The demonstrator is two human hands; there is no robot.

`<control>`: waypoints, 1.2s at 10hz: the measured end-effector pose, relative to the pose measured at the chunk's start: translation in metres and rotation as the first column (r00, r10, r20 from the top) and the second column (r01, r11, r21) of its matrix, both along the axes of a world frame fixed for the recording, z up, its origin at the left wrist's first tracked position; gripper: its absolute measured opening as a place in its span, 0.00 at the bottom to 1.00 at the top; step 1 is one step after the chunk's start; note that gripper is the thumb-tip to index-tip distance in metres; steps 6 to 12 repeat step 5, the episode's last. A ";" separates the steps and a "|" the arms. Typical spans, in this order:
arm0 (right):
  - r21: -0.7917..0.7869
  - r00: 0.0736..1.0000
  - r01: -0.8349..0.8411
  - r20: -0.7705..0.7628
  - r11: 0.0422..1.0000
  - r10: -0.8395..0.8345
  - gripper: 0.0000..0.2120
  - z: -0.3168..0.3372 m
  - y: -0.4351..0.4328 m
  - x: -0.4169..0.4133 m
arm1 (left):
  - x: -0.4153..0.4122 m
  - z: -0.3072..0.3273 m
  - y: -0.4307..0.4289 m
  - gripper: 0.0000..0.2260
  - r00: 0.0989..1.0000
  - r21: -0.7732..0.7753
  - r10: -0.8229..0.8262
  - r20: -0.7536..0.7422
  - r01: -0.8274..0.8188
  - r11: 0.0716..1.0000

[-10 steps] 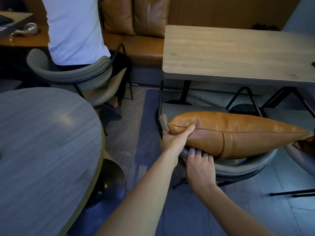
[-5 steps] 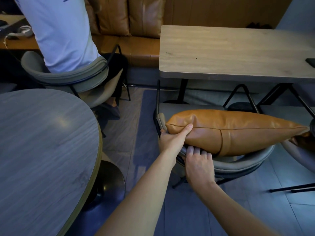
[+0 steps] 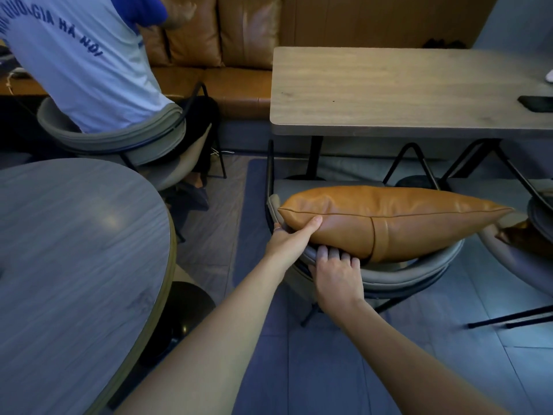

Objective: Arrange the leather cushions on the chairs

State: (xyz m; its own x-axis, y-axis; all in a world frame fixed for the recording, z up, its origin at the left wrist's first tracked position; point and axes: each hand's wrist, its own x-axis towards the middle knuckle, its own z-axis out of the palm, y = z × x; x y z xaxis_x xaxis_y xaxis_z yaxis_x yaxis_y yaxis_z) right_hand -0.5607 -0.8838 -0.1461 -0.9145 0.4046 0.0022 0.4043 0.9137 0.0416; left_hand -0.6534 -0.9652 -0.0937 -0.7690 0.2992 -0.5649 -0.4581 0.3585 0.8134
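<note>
A tan leather cushion (image 3: 398, 217) lies long-ways on the grey chair (image 3: 401, 272) in front of the rectangular table, leaning on its curved backrest. My left hand (image 3: 291, 238) grips the cushion's left end, thumb on top along the seam. My right hand (image 3: 338, 271) rests on the backrest with its fingertips tucked under the cushion's lower edge. A second tan cushion (image 3: 522, 235) shows partly on the chair at the far right.
A round grey table (image 3: 74, 265) fills the left. A person in a white shirt (image 3: 80, 61) sits on a grey chair (image 3: 119, 142) at upper left. The rectangular wooden table (image 3: 404, 91) holds a dark phone (image 3: 537, 102). A leather bench (image 3: 227, 82) runs behind.
My hands and the cushion have barely shifted. The view tilted slightly, and the seated person leaned further left.
</note>
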 end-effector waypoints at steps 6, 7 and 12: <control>-0.633 0.787 0.188 0.554 0.751 0.271 0.17 0.162 0.056 0.012 | 0.017 0.110 -0.012 0.11 0.545 -0.809 -0.830 -0.117 0.432 0.398; -0.633 0.787 0.188 0.554 0.751 0.271 0.17 0.162 0.056 0.012 | 0.017 0.110 -0.012 0.11 0.545 -0.809 -0.830 -0.117 0.432 0.398; -0.633 0.787 0.188 0.554 0.751 0.271 0.17 0.162 0.056 0.012 | 0.017 0.110 -0.012 0.11 0.545 -0.809 -0.830 -0.117 0.432 0.398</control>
